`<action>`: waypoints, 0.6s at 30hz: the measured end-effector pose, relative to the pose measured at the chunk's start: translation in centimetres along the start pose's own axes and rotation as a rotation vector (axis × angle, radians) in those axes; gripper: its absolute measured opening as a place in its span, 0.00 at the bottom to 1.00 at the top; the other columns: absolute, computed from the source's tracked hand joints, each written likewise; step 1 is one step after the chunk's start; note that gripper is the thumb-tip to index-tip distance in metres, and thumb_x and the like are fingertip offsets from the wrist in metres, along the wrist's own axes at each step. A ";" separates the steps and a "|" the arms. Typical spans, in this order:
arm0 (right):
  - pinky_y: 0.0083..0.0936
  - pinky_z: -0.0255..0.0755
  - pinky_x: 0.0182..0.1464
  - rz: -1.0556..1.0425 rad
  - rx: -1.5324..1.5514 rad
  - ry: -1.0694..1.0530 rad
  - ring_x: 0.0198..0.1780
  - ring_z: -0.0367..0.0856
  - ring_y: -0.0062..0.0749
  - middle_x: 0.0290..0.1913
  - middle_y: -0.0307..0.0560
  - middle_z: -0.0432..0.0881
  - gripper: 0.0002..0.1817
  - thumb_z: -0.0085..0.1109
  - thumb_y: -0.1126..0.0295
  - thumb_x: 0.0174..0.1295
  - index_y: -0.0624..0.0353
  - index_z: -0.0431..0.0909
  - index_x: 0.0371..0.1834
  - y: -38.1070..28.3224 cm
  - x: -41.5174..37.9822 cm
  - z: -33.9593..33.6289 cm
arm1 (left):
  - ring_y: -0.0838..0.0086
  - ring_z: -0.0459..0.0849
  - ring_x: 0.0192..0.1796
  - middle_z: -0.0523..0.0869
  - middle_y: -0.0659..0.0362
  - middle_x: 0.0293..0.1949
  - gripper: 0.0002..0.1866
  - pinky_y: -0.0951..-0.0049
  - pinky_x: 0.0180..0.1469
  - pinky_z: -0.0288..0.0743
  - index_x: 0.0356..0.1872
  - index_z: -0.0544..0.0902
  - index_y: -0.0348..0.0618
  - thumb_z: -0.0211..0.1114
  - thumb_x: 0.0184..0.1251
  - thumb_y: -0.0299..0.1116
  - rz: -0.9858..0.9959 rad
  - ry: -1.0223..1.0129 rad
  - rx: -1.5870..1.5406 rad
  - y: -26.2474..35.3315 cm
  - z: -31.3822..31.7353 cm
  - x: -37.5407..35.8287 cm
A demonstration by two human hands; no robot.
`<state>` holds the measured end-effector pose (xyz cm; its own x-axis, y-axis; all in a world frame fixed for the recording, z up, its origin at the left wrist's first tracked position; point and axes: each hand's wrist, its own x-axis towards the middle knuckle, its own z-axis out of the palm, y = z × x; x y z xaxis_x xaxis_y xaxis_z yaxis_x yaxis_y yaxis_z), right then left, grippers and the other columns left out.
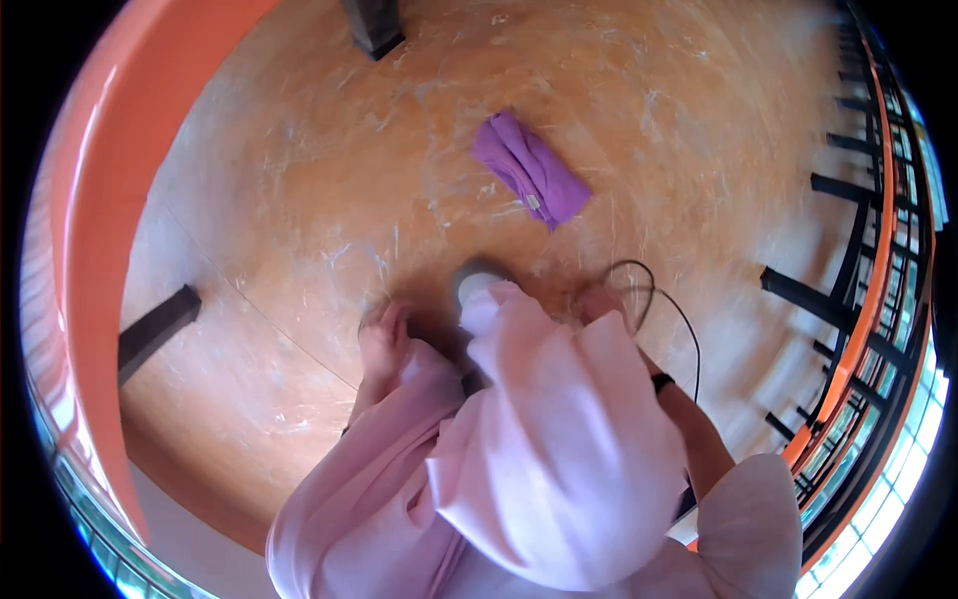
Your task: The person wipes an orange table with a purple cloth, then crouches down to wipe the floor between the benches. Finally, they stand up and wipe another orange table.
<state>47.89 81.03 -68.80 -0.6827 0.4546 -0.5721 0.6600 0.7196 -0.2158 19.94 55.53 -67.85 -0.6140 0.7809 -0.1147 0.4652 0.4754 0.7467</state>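
Both hands sit low on the orange floor [299, 180], partly hidden by loose pink cloth [559, 449]. Left hand [384, 334] lies flat, fingers together; whether it holds anything I cannot tell. Right hand [602, 301] is blurred by a thin black cable [659, 295], its grip unclear. Between them shows a grey rounded object [477, 280]. Beyond it lies a folded purple cloth [529, 170], bare floor all round. A black railing [848, 299] bounds the right edge.

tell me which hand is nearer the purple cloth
Right, though only slightly. The right hand lies below the purple cloth, a little to its right, beside a thin black cable. The left hand lies lower and further off to the left on the wooden surface.
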 end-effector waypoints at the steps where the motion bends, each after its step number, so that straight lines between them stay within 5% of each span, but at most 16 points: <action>1: 0.38 0.61 0.51 0.129 0.021 0.091 0.46 0.70 0.44 0.36 0.49 0.74 0.08 0.51 0.70 0.46 0.56 0.73 0.31 0.6 -2.4 0.8 | 0.55 0.75 0.31 0.76 0.52 0.26 0.05 0.60 0.32 0.68 0.31 0.76 0.42 0.55 0.52 0.23 -0.004 0.010 0.019 -0.5 0.4 0.1; 4: 0.44 0.63 0.45 0.537 0.157 0.410 0.44 0.71 0.51 0.37 0.56 0.75 0.13 0.48 0.71 0.50 0.62 0.72 0.40 1.3 -11.4 6.3 | 0.56 0.75 0.31 0.76 0.52 0.26 0.05 0.60 0.31 0.68 0.30 0.76 0.42 0.55 0.52 0.23 0.054 -0.033 0.132 -1.2 0.8 0.5; 6: 0.43 0.67 0.39 0.969 0.424 0.361 0.38 0.74 0.54 0.34 0.61 0.76 0.14 0.45 0.71 0.55 0.64 0.71 0.43 0.8 -16.5 13.1 | 0.56 0.75 0.31 0.76 0.52 0.26 0.04 0.59 0.31 0.68 0.30 0.76 0.42 0.55 0.52 0.23 0.097 -0.016 0.101 -0.8 0.8 1.0; 7: 0.35 0.69 0.38 0.843 0.919 0.037 0.39 0.76 0.44 0.37 0.55 0.78 0.17 0.45 0.73 0.54 0.62 0.71 0.48 1.3 -20.0 13.9 | 0.56 0.75 0.31 0.75 0.52 0.26 0.04 0.59 0.31 0.69 0.30 0.76 0.41 0.55 0.52 0.23 0.110 0.022 0.078 -0.6 0.9 1.1; 8: 0.28 0.70 0.37 0.794 1.328 -0.364 0.40 0.78 0.34 0.40 0.48 0.80 0.20 0.45 0.75 0.54 0.59 0.70 0.53 -3.5 -20.3 5.8 | 0.56 0.75 0.31 0.75 0.52 0.26 0.04 0.59 0.31 0.69 0.30 0.76 0.41 0.55 0.52 0.23 0.127 0.004 0.072 -0.4 0.9 1.1; 10: 0.30 0.70 0.37 0.576 1.392 -0.563 0.39 0.77 0.38 0.38 0.50 0.79 0.19 0.46 0.74 0.54 0.60 0.71 0.51 -7.4 -20.5 -0.7 | 0.55 0.75 0.31 0.76 0.52 0.27 0.04 0.59 0.30 0.69 0.29 0.76 0.41 0.54 0.53 0.23 0.082 -0.005 0.162 -0.2 1.0 1.0; 14: 0.33 0.69 0.38 0.267 1.263 -0.014 0.38 0.75 0.46 0.35 0.55 0.77 0.15 0.49 0.71 0.55 0.61 0.71 0.47 -11.0 -14.8 -12.6 | 0.55 0.75 0.31 0.76 0.52 0.27 0.05 0.59 0.30 0.68 0.30 0.75 0.41 0.53 0.53 0.23 0.078 -0.047 0.159 -0.6 1.3 0.9; 17: 0.35 0.69 0.38 0.313 1.077 0.390 0.38 0.74 0.53 0.32 0.58 0.75 0.14 0.51 0.69 0.55 0.61 0.71 0.44 -6.1 -6.6 -9.6 | 0.54 0.76 0.32 0.77 0.50 0.29 0.06 0.61 0.31 0.69 0.33 0.76 0.42 0.51 0.56 0.23 0.042 -0.079 0.220 -0.8 1.6 1.4; 18: 0.32 0.67 0.35 0.252 0.911 0.429 0.33 0.73 0.44 0.30 0.57 0.75 0.10 0.50 0.71 0.56 0.61 0.72 0.40 -2.9 -3.9 -5.3 | 0.56 0.76 0.32 0.77 0.51 0.29 0.07 0.63 0.31 0.70 0.35 0.76 0.41 0.51 0.58 0.22 0.059 -0.052 0.139 -1.0 1.7 1.7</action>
<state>46.95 79.97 -61.77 -0.4283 0.8138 -0.3928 0.6646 -0.0109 -0.7472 19.48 57.09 -69.89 -0.5509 0.8274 -0.1092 0.5855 0.4764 0.6559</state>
